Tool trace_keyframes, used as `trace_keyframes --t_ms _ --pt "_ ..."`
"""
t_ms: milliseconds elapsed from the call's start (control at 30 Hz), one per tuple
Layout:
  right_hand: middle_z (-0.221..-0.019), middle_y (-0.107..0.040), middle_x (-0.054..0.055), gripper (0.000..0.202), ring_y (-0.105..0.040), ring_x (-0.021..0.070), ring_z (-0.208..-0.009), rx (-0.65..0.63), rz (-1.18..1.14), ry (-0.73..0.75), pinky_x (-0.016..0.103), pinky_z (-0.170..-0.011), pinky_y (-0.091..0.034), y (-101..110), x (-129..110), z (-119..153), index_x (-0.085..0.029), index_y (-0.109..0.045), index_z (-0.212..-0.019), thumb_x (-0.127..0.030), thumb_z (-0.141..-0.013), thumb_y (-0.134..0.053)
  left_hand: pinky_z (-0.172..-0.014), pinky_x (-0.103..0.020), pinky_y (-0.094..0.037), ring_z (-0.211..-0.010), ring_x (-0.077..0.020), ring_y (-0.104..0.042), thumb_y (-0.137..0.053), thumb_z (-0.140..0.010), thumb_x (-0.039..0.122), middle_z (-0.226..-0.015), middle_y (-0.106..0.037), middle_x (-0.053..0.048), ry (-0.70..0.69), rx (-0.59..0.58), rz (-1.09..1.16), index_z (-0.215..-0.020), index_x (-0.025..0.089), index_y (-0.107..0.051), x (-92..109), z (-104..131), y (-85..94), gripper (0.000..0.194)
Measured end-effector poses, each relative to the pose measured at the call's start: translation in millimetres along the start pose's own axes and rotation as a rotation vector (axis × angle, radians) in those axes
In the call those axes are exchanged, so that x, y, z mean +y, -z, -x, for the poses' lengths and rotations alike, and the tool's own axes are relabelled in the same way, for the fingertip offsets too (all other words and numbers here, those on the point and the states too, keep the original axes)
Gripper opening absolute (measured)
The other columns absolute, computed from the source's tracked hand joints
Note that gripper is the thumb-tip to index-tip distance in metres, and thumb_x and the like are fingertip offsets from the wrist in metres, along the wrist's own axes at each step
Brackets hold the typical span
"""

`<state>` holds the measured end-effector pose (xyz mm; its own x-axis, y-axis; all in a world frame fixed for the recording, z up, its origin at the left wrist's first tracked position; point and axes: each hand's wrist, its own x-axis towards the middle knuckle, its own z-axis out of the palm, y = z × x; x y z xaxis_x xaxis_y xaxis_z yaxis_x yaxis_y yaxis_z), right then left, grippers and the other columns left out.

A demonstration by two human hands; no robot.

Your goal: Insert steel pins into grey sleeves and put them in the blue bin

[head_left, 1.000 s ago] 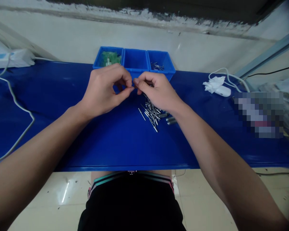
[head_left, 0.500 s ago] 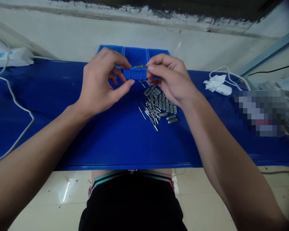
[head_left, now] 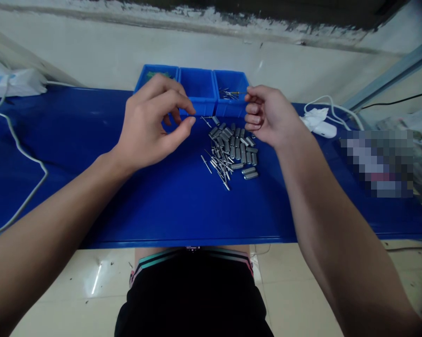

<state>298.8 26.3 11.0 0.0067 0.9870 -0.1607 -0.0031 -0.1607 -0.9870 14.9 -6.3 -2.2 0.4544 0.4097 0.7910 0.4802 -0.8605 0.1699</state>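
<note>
My right hand [head_left: 269,112] pinches a pop rivet [head_left: 235,92] by its thin pin. The rivet has a yellowish body and points left over the right blue bin [head_left: 228,108], where several silver rivets lie. My left hand [head_left: 156,121] is in front of the left and middle bins, thumb and forefinger curved with a small gap and nothing visible between them. Below the hands, loose silver pop rivets [head_left: 220,164] lie on the table beside a pile of grey metal sleeves [head_left: 237,145].
The left bin [head_left: 139,84] holds something green, partly behind my left hand. A middle bin [head_left: 197,84] joins it. White cables [head_left: 32,159] run along the left of the blue table [head_left: 183,206]. At right are a white device [head_left: 326,129] with crumpled paper and a blurred-out packet [head_left: 379,164].
My right hand has moved right, carrying the rivet from near my left fingertips to above the right bin. My left hand stays nearly in place, its thumb and forefinger closer together.
</note>
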Motion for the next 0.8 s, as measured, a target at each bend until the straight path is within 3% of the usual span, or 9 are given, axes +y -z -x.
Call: trace_keyframes --t_ms 167,333,500,567,633,733,800 --pt "-0.059 -0.046 -0.005 0.034 -0.026 0.0118 -0.043 0.072 0.145 0.067 0.031 -0.043 -0.023 2 11 -11 -0.029 -0.052 -0.077 -0.054 -0.094 -0.067 -0.07 -0.034 -0.057 -0.078 -0.0143 -0.063 -0.06 -0.108 0.05 -0.12 -0.07 -0.004 0.031 -0.055 -0.011 -0.106 0.027 -0.07 0 2 -1.0 0.025" --pt "-0.064 -0.054 -0.004 0.029 -0.031 0.0134 -0.046 0.138 0.212 0.077 0.033 -0.047 -0.025 -2 14 -11 -0.03 -0.056 -0.079 -0.051 -0.095 -0.068 -0.067 -0.035 -0.057 -0.078 -0.015 -0.062 -0.06 -0.108 0.053 -0.118 -0.071 -0.004 0.04 -0.027 0.007 -0.103 0.027 -0.068 3 2 -1.8 0.028" --pt "-0.065 -0.055 -0.003 0.028 -0.036 0.0132 -0.051 0.14 0.302 0.097 0.033 -0.052 -0.029 -5 5 2 -0.028 -0.065 -0.086 -0.053 -0.097 -0.068 -0.063 -0.027 -0.057 -0.075 -0.0086 -0.061 -0.068 -0.106 0.039 -0.112 -0.072 -0.002 -0.034 0.014 -0.01 -0.101 0.024 -0.069 3 -1 -3.2 0.016" --pt "-0.067 -0.056 -0.001 0.031 -0.041 0.0119 -0.056 0.048 0.493 0.198 0.033 -0.057 -0.032 -8 -3 15 -0.023 -0.07 -0.086 -0.05 -0.1 -0.065 -0.062 -0.026 -0.057 -0.073 -0.007 -0.061 -0.072 -0.103 0.031 -0.111 -0.07 -0.002 -0.056 0.017 -0.005 -0.101 0.023 -0.069 2 -1 -3.5 0.009" --pt "-0.069 -0.06 0.001 0.038 -0.047 0.0126 -0.061 -0.125 0.802 0.277 0.034 -0.06 -0.034 -15 -11 31 -0.021 -0.073 -0.078 -0.054 -0.097 -0.068 -0.061 -0.025 -0.056 -0.071 -0.006 -0.06 -0.074 -0.1 0.027 -0.11 -0.07 -0.003 -0.069 0.021 0.015 -0.1 0.021 -0.07 2 -1 -3.7 0.007" --pt "-0.072 -0.067 0.004 0.046 -0.058 0.0189 -0.067 -0.388 1.132 0.195 0.036 -0.06 -0.038 -30 -22 58 -0.023 -0.073 -0.073 -0.067 -0.084 -0.079 -0.061 -0.025 -0.054 -0.072 -0.006 -0.06 -0.071 -0.103 0.031 -0.111 -0.07 -0.002 -0.049 0.011 0.004 -0.1 0.02 -0.07 1 1 -3.4 0.011" --pt "-0.073 -0.067 0.006 0.044 -0.065 0.0257 -0.074 -0.425 1.263 0.149 0.038 -0.065 -0.043 -41 -24 72 -0.024 -0.075 -0.075 -0.068 -0.078 -0.084 -0.062 -0.026 -0.055 -0.075 -0.0078 -0.061 -0.068 -0.106 0.037 -0.113 -0.071 -0.002 -0.023 -0.006 -0.011 -0.1 0.021 -0.07 2 1 -2.5 0.017"
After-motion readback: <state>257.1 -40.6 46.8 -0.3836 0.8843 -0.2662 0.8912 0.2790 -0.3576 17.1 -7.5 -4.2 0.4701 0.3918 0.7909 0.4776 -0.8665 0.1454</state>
